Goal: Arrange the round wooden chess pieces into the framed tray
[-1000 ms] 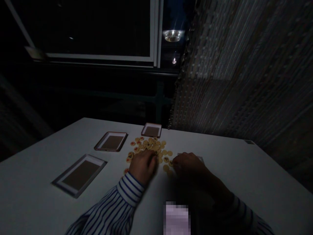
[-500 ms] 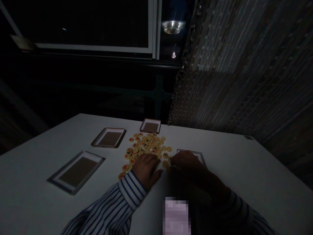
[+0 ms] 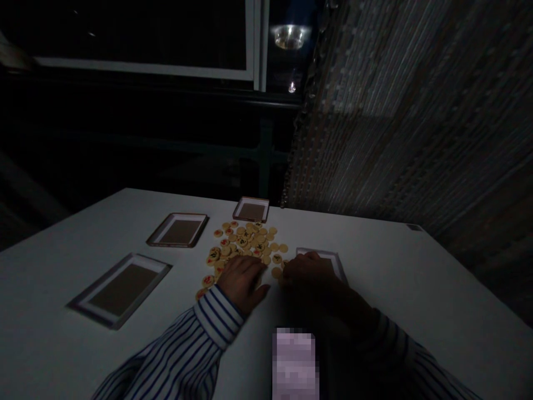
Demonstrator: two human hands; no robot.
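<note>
A loose heap of round, pale wooden xiangqi pieces (image 3: 244,241), some with red or black characters, lies in the middle of the white table (image 3: 375,250). My left hand (image 3: 242,282) rests palm down over the near side of the heap, fingers stretched out and thumb apart. To its right, my right hand (image 3: 310,275) is curled low at the heap's right edge, beside a few single pieces (image 3: 277,273). Deep shadow hides its fingertips and whatever they may hold. Behind that hand lies a shallow tray (image 3: 339,266), partly covered by it.
Three more shallow trays stand around the heap: a grey-rimmed one (image 3: 120,291) at near left, a brown-rimmed one (image 3: 179,229) behind it, and another (image 3: 251,209) at the back. A phone (image 3: 295,361) lies at the front. A bead curtain (image 3: 395,111) hangs at right.
The view has shifted a little, so everything sits slightly further left and higher. My right fingers have edged slightly closer to me beside the loose pieces; my left hand stays over the heap.
</note>
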